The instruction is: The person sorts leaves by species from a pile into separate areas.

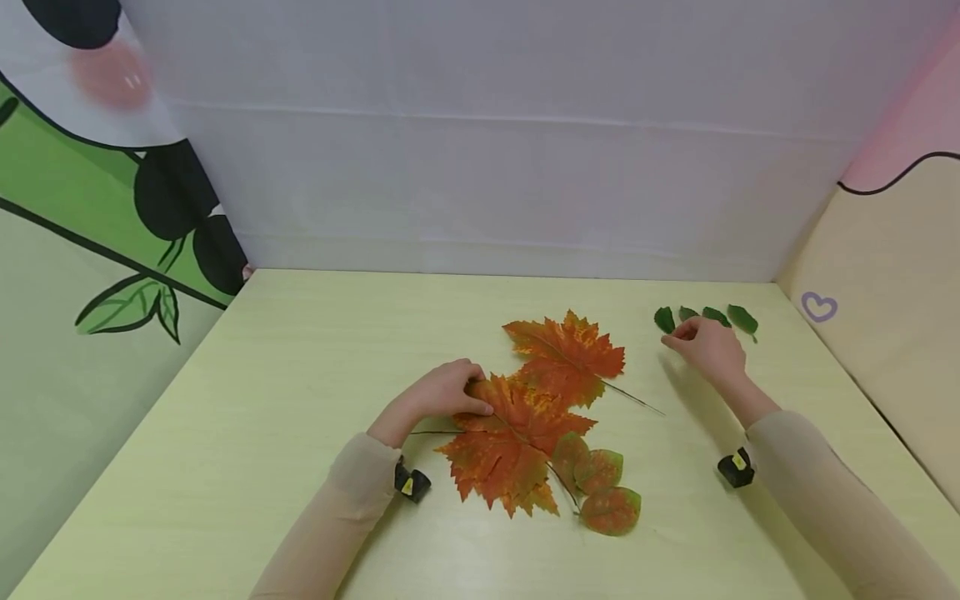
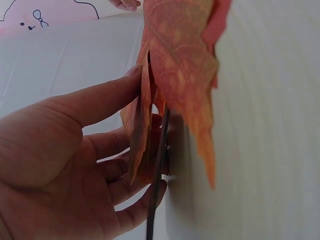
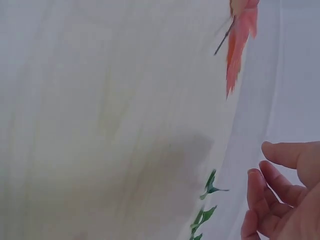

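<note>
Arranging step, seemingly: the left hand [image 1: 448, 390] pinches the nearer orange leaf [image 1: 506, 457] between thumb and fingers [image 2: 107, 144], mid-bench [image 1: 300, 350]; the right hand [image 1: 712, 348], fingers curled about a narrow, vacant gap, hovers by the green leaves [image 1: 742, 319]; the next move likely calls for settling the orange leaf gently; no container shows.

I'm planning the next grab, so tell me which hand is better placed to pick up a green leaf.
Right, I'd judge. The right hand is just by the small green leaves, its fingers apparently empty. The left hand is farther off and holds an orange leaf.
</note>
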Demonstrator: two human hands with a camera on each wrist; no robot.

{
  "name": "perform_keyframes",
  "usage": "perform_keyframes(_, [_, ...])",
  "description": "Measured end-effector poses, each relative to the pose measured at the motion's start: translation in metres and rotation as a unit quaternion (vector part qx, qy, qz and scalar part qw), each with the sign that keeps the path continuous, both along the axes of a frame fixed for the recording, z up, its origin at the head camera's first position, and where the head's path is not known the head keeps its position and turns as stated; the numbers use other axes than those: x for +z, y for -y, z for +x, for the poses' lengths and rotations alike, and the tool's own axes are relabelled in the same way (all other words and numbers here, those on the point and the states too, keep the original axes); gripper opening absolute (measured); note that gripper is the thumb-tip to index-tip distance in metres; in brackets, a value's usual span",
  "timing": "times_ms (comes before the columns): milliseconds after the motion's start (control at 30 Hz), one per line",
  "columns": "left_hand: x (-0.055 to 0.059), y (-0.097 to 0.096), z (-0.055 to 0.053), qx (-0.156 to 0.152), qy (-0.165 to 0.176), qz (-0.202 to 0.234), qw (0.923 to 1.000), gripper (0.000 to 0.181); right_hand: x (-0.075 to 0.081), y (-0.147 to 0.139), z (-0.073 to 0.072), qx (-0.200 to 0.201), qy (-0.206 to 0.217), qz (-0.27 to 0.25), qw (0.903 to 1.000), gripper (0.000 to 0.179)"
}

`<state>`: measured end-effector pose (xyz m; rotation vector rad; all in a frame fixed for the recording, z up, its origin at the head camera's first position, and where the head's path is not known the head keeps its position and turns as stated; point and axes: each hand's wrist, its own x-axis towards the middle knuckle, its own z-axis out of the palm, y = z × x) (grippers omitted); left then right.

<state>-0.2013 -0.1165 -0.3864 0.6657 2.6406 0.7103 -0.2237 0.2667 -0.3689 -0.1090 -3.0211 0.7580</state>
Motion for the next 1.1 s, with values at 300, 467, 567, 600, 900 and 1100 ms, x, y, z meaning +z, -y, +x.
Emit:
perform_keyframes(300, [0.002, 0.0, 0.001, 0.0, 0.0, 0.0, 1.0, 0.035, 0.006, 0.021, 0.028, 0.098, 0.027, -0.058, 0.9931, 0.024])
perform_keyframes(467, [0.002, 0.0, 0.002, 0.002, 0.003, 0.002, 1.0, 0.035, 0.006, 0.034, 0.042, 0.131, 0.06, -0.075, 0.9867, 0.018])
perform_keyframes(567, [0.002, 0.0, 0.002, 0.002, 0.005, 0.002, 1.0, 0.035, 0.004, 0.041, 0.05, 0.151, 0.09, -0.084, 0.9809, 0.017])
perform_keyframes(600, [0.002, 0.0, 0.002, 0.003, 0.006, 0.002, 1.0, 0.035, 0.003, 0.044, 0.053, 0.159, 0.101, -0.087, 0.9783, 0.016])
perform_keyframes(900, [0.002, 0.0, 0.001, 0.0, 0.005, 0.004, 1.0, 0.033, -0.003, 0.058, 0.068, 0.223, 0.152, -0.097, 0.9581, 0.022])
perform_keyframes(1100, [0.002, 0.0, 0.001, -0.001, 0.004, 0.003, 1.0, 0.033, -0.003, 0.062, 0.077, 0.267, 0.164, -0.102, 0.9441, 0.024])
